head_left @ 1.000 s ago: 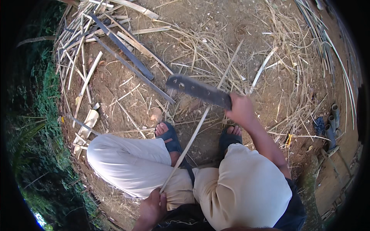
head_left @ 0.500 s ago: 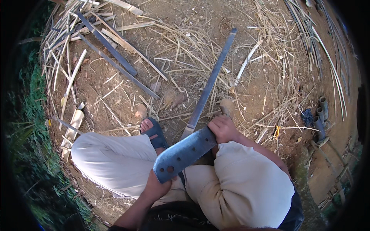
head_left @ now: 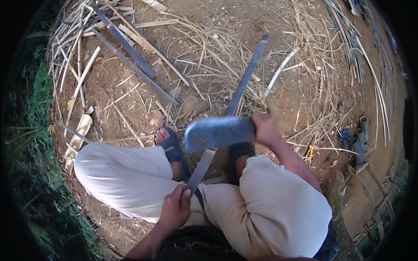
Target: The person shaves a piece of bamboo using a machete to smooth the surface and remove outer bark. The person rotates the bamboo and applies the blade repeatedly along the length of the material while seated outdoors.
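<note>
My right hand (head_left: 266,129) is wrapped round the handle of a broad cleaver (head_left: 220,134), whose wide blue-grey blade has holes along it. The blade is smeared by motion and points left, held crosswise over a long dark bamboo strip (head_left: 246,82). Whether blade and strip touch, I cannot tell. My left hand (head_left: 176,209) grips the near end of that strip by my lap, thumb on top. From there the strip slants away to the upper right, with a pale node ring just below the blade. The blade hides part of its middle.
More dark bamboo strips (head_left: 135,65) lie at the upper left beside a pile of split pieces (head_left: 82,39). Thin shavings (head_left: 217,43) litter the dirt ahead. Short bamboo tubes (head_left: 359,139) stand at the right. My sandalled left foot (head_left: 172,148) is near the blade.
My left hand has let go of the cleaver's blade end and taken hold of the bamboo strip. My right hand has moved the cleaver up and slightly right, turning its blade more level.
</note>
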`<state>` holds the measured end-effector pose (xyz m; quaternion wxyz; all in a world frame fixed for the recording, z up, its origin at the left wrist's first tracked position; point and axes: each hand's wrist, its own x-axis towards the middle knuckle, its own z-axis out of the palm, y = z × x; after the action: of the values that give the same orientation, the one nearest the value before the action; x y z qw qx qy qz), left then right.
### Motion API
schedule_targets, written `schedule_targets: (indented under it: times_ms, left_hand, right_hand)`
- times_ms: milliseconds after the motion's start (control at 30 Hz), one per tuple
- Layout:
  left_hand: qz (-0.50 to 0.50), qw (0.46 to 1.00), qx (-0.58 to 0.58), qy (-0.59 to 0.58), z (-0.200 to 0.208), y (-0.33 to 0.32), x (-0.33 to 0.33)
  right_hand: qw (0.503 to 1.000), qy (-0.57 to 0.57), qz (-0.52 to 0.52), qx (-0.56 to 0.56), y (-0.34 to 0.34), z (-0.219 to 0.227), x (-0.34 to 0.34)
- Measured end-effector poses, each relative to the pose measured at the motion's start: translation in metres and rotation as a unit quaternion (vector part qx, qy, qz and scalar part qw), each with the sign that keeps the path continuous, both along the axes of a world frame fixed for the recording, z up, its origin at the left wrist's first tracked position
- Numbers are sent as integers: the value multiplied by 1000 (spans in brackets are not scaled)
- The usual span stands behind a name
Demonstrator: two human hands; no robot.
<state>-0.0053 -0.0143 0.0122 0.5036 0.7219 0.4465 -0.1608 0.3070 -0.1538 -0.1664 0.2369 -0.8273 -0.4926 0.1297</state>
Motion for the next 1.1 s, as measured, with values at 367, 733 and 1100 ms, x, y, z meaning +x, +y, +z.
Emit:
schedule_targets:
  times_ms: [367,733,1100]
  left_hand:
    - [14,999,-12,31,11,-1,-6]
    - [14,999,-13,43,9,1,-28]
    - [13,999,-12,42,15,6,-34]
  right_hand:
    - [998,21,15,-57,7,5,3]
    - [977,90,-142,-131,22,-26,53]
    - [961,77,-235,-121,26,-75,123]
